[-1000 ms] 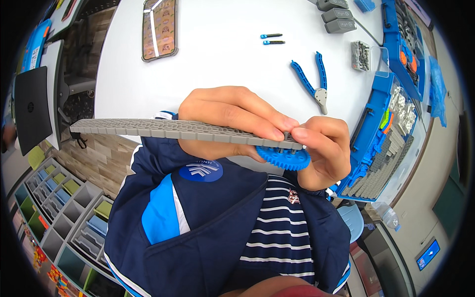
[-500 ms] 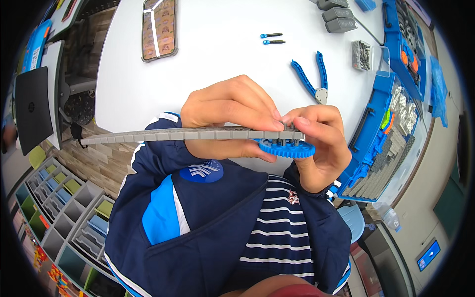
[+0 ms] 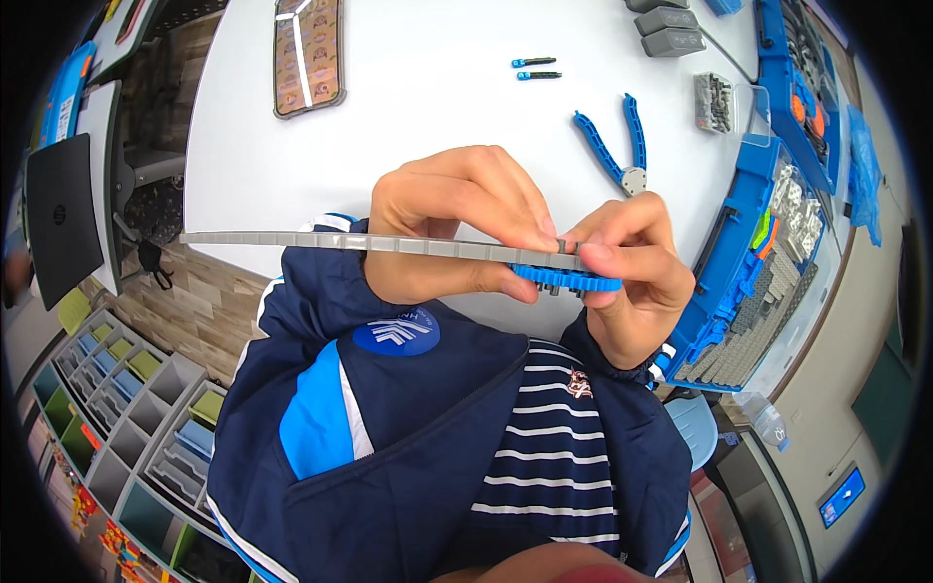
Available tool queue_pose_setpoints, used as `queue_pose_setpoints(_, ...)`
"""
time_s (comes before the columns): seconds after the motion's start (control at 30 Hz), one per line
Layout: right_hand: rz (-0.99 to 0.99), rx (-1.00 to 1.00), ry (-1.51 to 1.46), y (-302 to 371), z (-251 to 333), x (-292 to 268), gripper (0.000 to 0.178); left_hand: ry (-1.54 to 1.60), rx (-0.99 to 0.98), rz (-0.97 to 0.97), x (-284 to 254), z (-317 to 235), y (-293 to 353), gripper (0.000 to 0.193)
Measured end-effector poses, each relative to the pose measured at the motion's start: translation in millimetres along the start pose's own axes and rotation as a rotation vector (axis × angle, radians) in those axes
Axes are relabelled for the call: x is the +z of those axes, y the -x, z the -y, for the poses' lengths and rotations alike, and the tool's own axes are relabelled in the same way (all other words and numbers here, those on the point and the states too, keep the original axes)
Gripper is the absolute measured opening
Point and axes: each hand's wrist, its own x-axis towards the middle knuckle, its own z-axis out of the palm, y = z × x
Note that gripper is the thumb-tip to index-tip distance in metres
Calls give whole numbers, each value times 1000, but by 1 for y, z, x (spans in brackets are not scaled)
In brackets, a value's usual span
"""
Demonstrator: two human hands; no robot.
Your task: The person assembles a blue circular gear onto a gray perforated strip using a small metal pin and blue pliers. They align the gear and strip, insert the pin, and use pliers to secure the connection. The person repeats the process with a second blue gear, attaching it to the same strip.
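My left hand (image 3: 457, 209) is closed around a long grey building plate (image 3: 321, 240), seen nearly edge-on, its thumb below and fingers above. The plate reaches far out to the left. Under its right end sits a blue toothed gear (image 3: 593, 284), close against the plate. Small dark pins (image 3: 552, 290) poke out beneath the gear, and pin ends show above the plate between the fingertips. My right hand (image 3: 646, 277) pinches the gear and the plate's end, thumb on top and fingers below. The fingers hide part of the joint.
Beyond my hands on the white table (image 3: 428, 78) lie blue-handled pliers (image 3: 612, 146), two small blue-and-black parts (image 3: 537, 68) and a phone (image 3: 309, 58). At right are a clear box of pins (image 3: 714, 102), grey blocks (image 3: 671, 31) and a blue parts case (image 3: 729, 262).
The gear has come up against the plate, and pins now show below it. The plate's left end has risen, so it slopes down to the right.
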Motion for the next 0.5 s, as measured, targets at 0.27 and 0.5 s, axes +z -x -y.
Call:
queue_pose_setpoints(0.27,-24,-57,70,-8,-8,-4,31,-176,94,11,-4,4,-5,38)
queue_pose_setpoints(0.5,47,205,-73,-10,-3,6,76,-628,206,51,-5,-3,1,38)
